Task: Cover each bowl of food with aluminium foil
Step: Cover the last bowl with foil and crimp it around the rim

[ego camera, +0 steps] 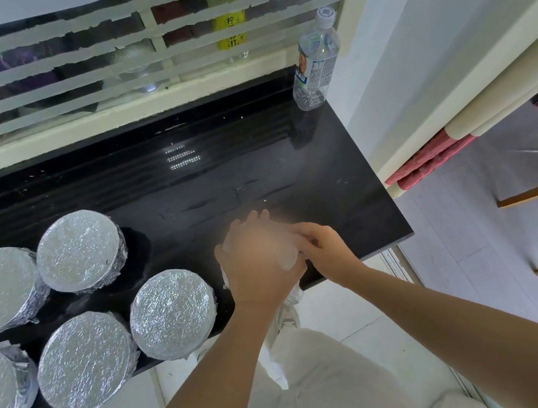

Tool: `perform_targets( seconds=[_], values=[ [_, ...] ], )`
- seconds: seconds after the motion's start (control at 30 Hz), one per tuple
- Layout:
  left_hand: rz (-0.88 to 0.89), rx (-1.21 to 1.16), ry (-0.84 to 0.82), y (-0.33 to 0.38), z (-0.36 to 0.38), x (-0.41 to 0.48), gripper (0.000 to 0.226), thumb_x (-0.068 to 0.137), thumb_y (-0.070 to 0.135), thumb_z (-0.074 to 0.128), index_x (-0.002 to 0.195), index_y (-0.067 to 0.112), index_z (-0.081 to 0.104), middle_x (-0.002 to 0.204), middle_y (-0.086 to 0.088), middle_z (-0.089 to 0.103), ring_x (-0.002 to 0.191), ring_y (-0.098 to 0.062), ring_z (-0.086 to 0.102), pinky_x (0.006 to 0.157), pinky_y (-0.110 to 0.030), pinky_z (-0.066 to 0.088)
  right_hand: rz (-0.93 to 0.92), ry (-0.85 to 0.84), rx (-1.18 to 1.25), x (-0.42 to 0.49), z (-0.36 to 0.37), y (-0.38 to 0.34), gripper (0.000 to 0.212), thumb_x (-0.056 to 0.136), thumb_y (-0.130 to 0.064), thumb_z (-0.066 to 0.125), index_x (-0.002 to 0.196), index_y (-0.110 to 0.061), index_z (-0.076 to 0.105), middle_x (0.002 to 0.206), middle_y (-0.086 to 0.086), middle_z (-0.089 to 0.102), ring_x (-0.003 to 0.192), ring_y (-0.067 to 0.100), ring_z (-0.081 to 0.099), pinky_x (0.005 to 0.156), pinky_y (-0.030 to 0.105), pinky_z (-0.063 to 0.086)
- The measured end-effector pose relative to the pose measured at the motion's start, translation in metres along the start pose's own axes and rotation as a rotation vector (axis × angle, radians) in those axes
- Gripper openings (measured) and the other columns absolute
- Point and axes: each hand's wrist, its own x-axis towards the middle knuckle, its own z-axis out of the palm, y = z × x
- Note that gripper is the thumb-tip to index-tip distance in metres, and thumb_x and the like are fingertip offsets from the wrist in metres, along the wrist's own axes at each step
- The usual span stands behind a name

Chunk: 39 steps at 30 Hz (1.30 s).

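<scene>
left hand flat atop foil-wrapped bowl | right hand pinches its foil, right side | black counter front edge

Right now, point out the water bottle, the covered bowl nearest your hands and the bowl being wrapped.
water bottle (314,62): head view, on its label.
nearest covered bowl (172,312): head view, middle of its foil top.
bowl being wrapped (288,260): head view, crumpled foil on its side.
</scene>
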Motion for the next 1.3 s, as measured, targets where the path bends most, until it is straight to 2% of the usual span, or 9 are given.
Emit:
perform_targets(
  seconds=[0.07,0.13,0.33,0.43,0.6,0.77,0.87,1.07,1.3],
  values=[
    [-0.007,-0.003,0.001,0.0,-0.001,0.0,0.096,0.075,0.082,0.029,0.147,0.019,0.04,0.151,-0.003,0.044,0.136,-0.031,0.041,0.096,-0.058,0.04,0.032,0.033,0.066,-0.002,0.006,0.0,0.031,0.1,-0.022,0.048,0.127,-0.019,0.061,0.121,-0.001,0.066,0.11,0.015,0.06,0.099,0.033,0.051],
    [-0.031,-0.028,0.002,0.0,-0.001,-0.001,0.101,0.073,0.085,0.028,0.148,0.019,0.04,0.152,-0.003,0.043,0.138,-0.032,0.039,0.097,-0.059,0.039,0.033,0.032,0.051,0.001,0.006,-0.003,0.03,0.1,-0.021,0.047,0.126,-0.021,0.061,0.121,-0.003,0.066,0.11,0.013,0.06,0.099,0.029,0.05],
    [-0.142,-0.095,0.021,0.009,-0.009,-0.004,0.115,0.064,0.089,0.033,0.148,0.011,0.041,0.156,-0.011,0.038,0.143,-0.041,0.033,0.106,-0.068,0.03,-0.014,-0.114,-0.097,0.021,-0.007,-0.019,0.03,0.101,-0.018,0.046,0.124,-0.022,0.065,0.117,-0.004,0.068,0.107,0.012,0.061,0.096,0.026,0.049],
    [-0.087,-0.065,0.003,0.011,-0.013,-0.006,0.116,0.062,0.089,0.032,0.148,0.012,0.041,0.158,-0.011,0.034,0.144,-0.045,0.028,0.106,-0.07,0.027,-0.044,-0.163,-0.144,0.032,-0.011,-0.027,0.029,0.1,-0.017,0.048,0.12,-0.022,0.067,0.113,-0.004,0.07,0.104,0.011,0.062,0.094,0.027,0.05],
    [0.009,-0.015,-0.093,0.004,-0.01,-0.002,0.111,0.067,0.087,0.037,0.153,0.018,0.028,0.159,0.0,0.033,0.147,-0.034,0.027,0.11,-0.065,0.026,-0.035,-0.217,-0.192,0.044,-0.012,-0.036,0.023,0.098,-0.02,0.051,0.108,-0.018,0.072,0.098,0.005,0.072,0.094,0.023,0.065,0.091,0.04,0.053],
    [-0.001,-0.056,-0.049,-0.005,-0.004,-0.005,0.102,0.068,0.082,0.033,0.147,0.017,0.039,0.149,-0.002,0.046,0.136,-0.031,0.042,0.102,-0.061,0.037,0.07,-0.24,-0.114,0.042,-0.017,-0.031,0.031,0.1,-0.019,0.045,0.126,-0.019,0.062,0.123,-0.002,0.064,0.111,0.01,0.056,0.101,0.028,0.045],
    [0.009,-0.049,-0.035,-0.004,-0.003,-0.005,0.101,0.069,0.081,0.031,0.147,0.017,0.04,0.149,-0.002,0.046,0.135,-0.031,0.042,0.1,-0.058,0.037,0.142,-0.232,-0.031,0.035,-0.028,-0.022,0.031,0.098,-0.015,0.048,0.127,-0.018,0.061,0.125,-0.002,0.062,0.113,0.01,0.054,0.103,0.027,0.041],
    [0.013,-0.033,-0.035,-0.004,-0.004,-0.006,0.101,0.07,0.08,0.03,0.147,0.016,0.04,0.148,-0.003,0.046,0.135,-0.031,0.042,0.099,-0.057,0.036,0.067,-0.252,0.01,0.034,-0.03,-0.013,0.036,0.093,-0.014,0.061,0.128,-0.022,0.059,0.104,-0.005,0.067,0.102,0.01,0.062,0.095,0.025,0.048],
    [0.002,-0.036,-0.037,-0.003,-0.004,-0.006,0.099,0.07,0.08,0.029,0.144,0.017,0.042,0.146,-0.003,0.047,0.133,-0.031,0.043,0.099,-0.058,0.038,-0.115,-0.233,-0.182,0.041,-0.025,-0.014,0.025,0.092,-0.012,0.061,0.115,-0.022,0.068,0.107,-0.007,0.067,0.095,0.007,0.061,0.088,0.018,0.048]
  ],
)
